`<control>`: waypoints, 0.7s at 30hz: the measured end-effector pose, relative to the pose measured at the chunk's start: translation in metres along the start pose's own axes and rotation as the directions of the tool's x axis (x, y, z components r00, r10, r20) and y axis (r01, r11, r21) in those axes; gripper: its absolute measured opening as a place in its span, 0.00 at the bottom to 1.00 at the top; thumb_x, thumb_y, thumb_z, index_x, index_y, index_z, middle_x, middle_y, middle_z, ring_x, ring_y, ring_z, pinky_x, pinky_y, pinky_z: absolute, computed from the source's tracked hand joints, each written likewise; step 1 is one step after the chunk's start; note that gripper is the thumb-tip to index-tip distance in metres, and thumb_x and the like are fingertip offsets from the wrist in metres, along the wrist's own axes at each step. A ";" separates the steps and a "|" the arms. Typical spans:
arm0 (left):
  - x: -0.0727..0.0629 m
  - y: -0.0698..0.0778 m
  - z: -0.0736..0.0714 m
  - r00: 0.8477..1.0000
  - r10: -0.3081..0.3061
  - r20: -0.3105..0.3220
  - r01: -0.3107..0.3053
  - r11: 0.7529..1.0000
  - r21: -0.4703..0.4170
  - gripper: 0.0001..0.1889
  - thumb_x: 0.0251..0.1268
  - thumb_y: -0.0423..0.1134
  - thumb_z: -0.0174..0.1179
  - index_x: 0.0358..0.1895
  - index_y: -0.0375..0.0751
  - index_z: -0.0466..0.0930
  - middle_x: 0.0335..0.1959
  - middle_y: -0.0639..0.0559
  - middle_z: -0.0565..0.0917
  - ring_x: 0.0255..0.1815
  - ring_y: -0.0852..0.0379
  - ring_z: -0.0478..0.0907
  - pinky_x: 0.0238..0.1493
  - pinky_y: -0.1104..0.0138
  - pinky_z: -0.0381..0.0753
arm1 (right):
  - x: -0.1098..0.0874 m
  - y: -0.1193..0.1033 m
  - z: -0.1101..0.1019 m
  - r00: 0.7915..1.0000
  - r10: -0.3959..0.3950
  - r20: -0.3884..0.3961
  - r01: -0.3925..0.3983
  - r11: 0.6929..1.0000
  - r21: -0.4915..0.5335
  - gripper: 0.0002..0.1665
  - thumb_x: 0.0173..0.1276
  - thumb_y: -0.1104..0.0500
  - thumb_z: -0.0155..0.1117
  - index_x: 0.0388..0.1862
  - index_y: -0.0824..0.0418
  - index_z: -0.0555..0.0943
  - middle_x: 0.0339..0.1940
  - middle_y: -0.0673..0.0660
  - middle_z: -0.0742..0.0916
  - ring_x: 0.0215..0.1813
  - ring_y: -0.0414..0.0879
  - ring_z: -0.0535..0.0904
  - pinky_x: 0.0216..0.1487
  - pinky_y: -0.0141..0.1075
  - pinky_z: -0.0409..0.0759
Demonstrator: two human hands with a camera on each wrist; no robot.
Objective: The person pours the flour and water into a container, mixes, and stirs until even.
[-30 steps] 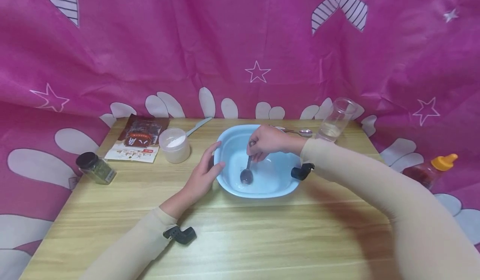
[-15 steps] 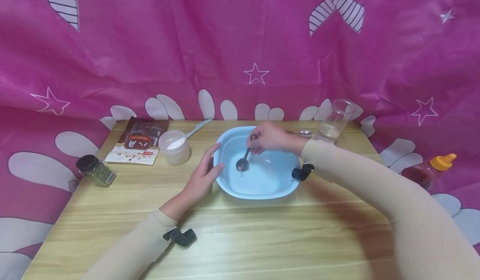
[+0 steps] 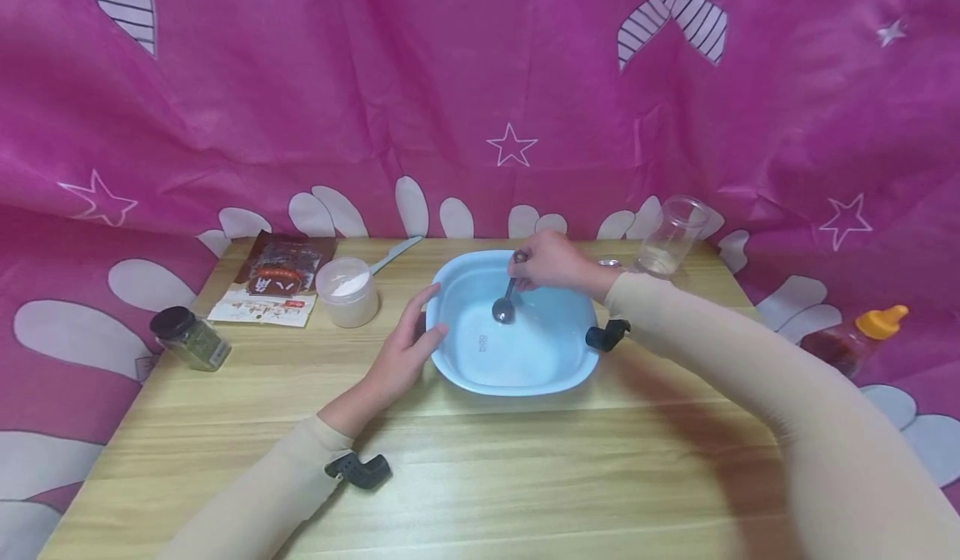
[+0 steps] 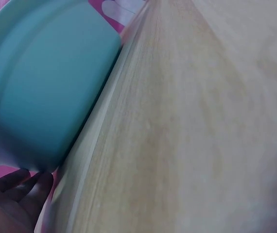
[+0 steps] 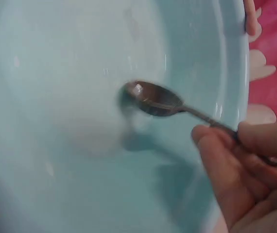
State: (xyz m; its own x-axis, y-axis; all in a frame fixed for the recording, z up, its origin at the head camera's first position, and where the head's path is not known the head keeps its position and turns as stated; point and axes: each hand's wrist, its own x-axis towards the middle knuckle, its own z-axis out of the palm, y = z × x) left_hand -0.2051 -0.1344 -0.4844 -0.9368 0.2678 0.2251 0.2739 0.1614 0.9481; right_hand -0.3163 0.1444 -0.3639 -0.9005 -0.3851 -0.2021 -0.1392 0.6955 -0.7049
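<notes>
A light blue basin sits on the wooden table. My left hand holds its left side, with the thumb over the rim and the fingers along the outer wall; the left wrist view shows those fingertips against the wall. Between thumb and fingers, my right hand pinches the handle of a metal spoon over the basin's far part. The spoon's bowl points down into the basin. Glints show on the basin floor, but I cannot tell how much liquid is there.
At left stand a lidded spice jar, a brown-and-white packet and a tub of white powder. Beside the tub lies a pale blue knife. A clear cup and an orange-capped bottle are at right.
My right hand has moved back and slightly right. The spoon went from the front of the basin toward its far side. My left hand keeps its place on the rim.
</notes>
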 end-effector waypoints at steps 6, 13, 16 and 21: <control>0.000 0.000 -0.001 1.000 -0.004 0.003 0.004 1.000 0.008 0.35 0.88 0.45 0.57 0.90 0.53 0.57 0.85 0.34 0.67 0.82 0.33 0.71 0.76 0.41 0.77 | -0.006 -0.003 0.009 0.977 -0.024 0.213 0.009 0.997 0.070 0.08 0.80 0.63 0.72 0.48 0.69 0.91 0.38 0.60 0.94 0.43 0.51 0.95 0.49 0.41 0.94; 0.001 0.000 0.000 1.000 -0.002 0.009 0.002 1.000 0.001 0.35 0.89 0.45 0.56 0.90 0.53 0.56 0.87 0.35 0.65 0.83 0.33 0.69 0.75 0.42 0.77 | -0.011 -0.003 -0.010 0.996 0.022 0.091 -0.004 0.982 -0.188 0.10 0.80 0.63 0.67 0.46 0.70 0.91 0.32 0.58 0.93 0.37 0.52 0.94 0.42 0.39 0.94; 0.000 -0.002 0.000 1.000 0.000 0.006 0.000 1.000 -0.003 0.35 0.89 0.44 0.57 0.90 0.53 0.56 0.87 0.35 0.65 0.83 0.32 0.70 0.74 0.41 0.78 | -0.007 -0.005 -0.010 1.000 -0.019 -0.019 0.015 0.977 -0.212 0.08 0.81 0.63 0.68 0.44 0.68 0.91 0.33 0.58 0.93 0.38 0.51 0.94 0.43 0.38 0.93; 0.000 -0.002 0.000 1.000 -0.003 0.008 0.003 1.000 -0.001 0.35 0.88 0.43 0.57 0.90 0.53 0.57 0.86 0.33 0.67 0.82 0.33 0.71 0.74 0.41 0.79 | 0.001 -0.007 0.007 0.997 -0.077 0.007 0.078 0.995 -0.066 0.06 0.81 0.62 0.72 0.46 0.65 0.91 0.37 0.57 0.94 0.42 0.49 0.94 0.46 0.36 0.93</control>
State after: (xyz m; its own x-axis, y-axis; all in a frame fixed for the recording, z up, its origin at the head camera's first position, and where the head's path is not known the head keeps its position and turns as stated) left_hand -0.2059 -0.1352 -0.4866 -0.9358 0.2748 0.2207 0.2712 0.1615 0.9489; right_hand -0.3136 0.1351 -0.3644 -0.8841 -0.4420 -0.1518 -0.2357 0.7022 -0.6719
